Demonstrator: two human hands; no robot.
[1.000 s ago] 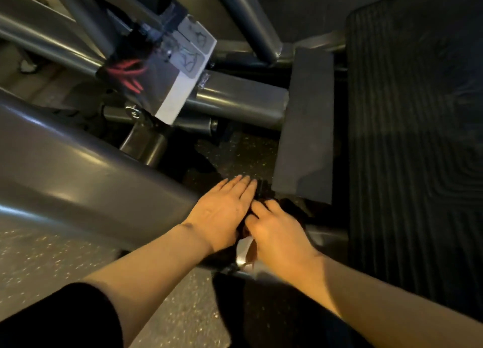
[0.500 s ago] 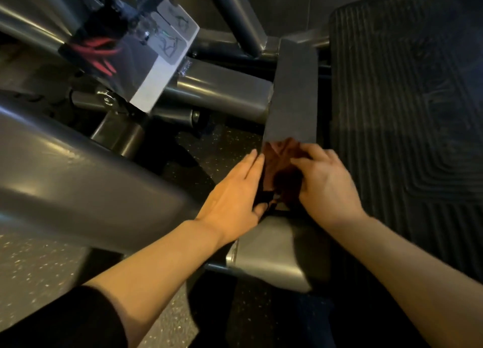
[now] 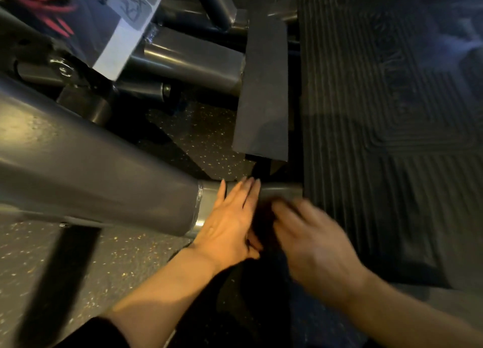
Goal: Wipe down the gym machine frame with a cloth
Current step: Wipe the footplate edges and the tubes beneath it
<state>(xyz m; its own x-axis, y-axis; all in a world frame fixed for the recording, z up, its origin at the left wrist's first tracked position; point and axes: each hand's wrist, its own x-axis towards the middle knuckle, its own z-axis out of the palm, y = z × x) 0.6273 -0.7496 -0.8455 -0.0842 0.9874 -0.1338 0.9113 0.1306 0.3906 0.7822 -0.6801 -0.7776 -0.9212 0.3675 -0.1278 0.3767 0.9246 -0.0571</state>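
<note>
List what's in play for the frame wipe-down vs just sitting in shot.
In play:
- left hand, fingers straight, flat on the frame
- right hand, motion-blurred, grip unclear
- dark cloth between the hands
- grey frame tube under them

Just in shot:
- ribbed rubber footplate
- flat dark plate
- placard with exercise diagrams
- speckled floor

grey frame [image 3: 78, 170], black ribbed mat [image 3: 379, 112], speckled floor [image 3: 206, 138]

Frame tube [image 3: 91, 170]: grey painted metal, smooth, semi-gloss sheen. Footplate [image 3: 379, 128]: black ribbed rubber, matt. Floor [image 3: 78, 256]: speckled rubber, rough.
</note>
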